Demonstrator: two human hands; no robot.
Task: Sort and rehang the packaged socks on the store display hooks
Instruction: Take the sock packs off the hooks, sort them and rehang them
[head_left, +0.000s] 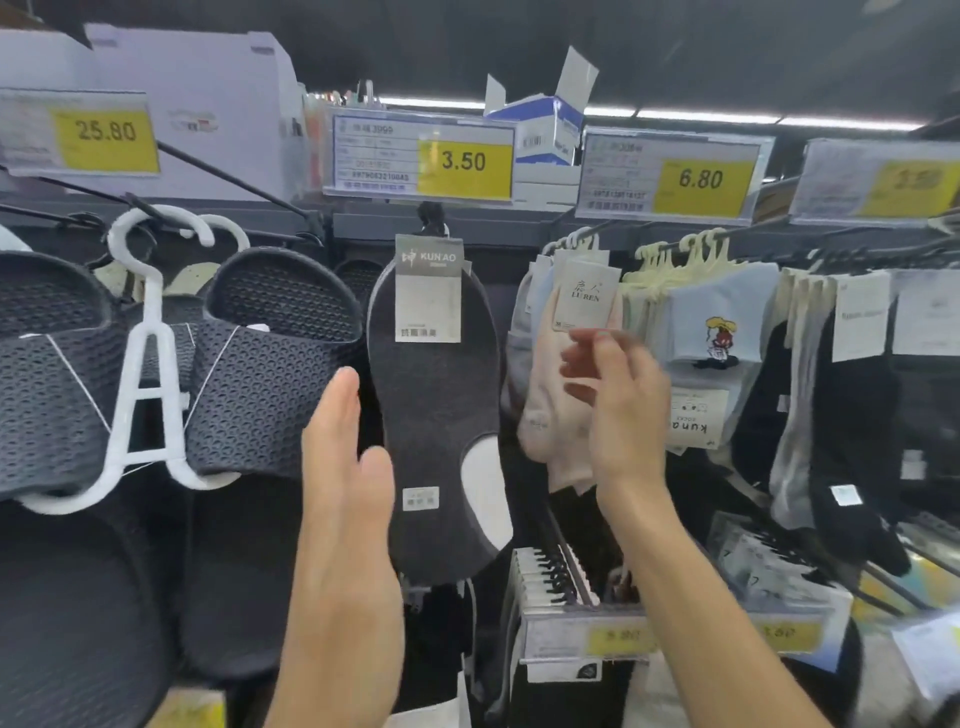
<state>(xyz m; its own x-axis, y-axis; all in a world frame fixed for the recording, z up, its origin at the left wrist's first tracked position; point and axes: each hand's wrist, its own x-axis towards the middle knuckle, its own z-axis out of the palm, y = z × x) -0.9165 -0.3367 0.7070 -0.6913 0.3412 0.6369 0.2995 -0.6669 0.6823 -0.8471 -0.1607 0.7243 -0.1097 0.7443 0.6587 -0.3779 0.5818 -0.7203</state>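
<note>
Dark grey sock (436, 415), head view: it is hanging at frame centre from a hook under the 3.50 price tag (423, 156), its KUN'AO card (428, 288) facing out at the top. Pink socks (545, 410) are hanging just to its right on the next hook, with a LUREN card (584, 296) sitting in front of them. The 6.80 price tag (675, 176) is showing above that row. A light blue sock (727, 312) with a cartoon figure is hanging right of the pink socks on pale hangers. Black socks (857, 415) are filling the right edge of the frame.

Left hand (343, 467) is reaching up at lower centre, fingers straight and together, grip apart and holding nothing. Its fingertips are lying just beside the left edge of the dark grey sock. The thumb is overlapping that edge; contact not resolvable.

Right hand (618, 405) is showing motion-blurred in front of the pink socks, fingers bent, tips just below the LUREN card. Cannot tell whether its grip is clamping on the pack or standing apart.

Dark perforated slippers (260, 364) are hanging on a white hanger (145, 364) at the left of the frame, under the 25.80 price tag (78, 132). White boxes (208, 104) are sitting on the top shelf, upper left. Lower hooks (556, 571) carrying more packs are showing below the right wrist, lower right of centre.
</note>
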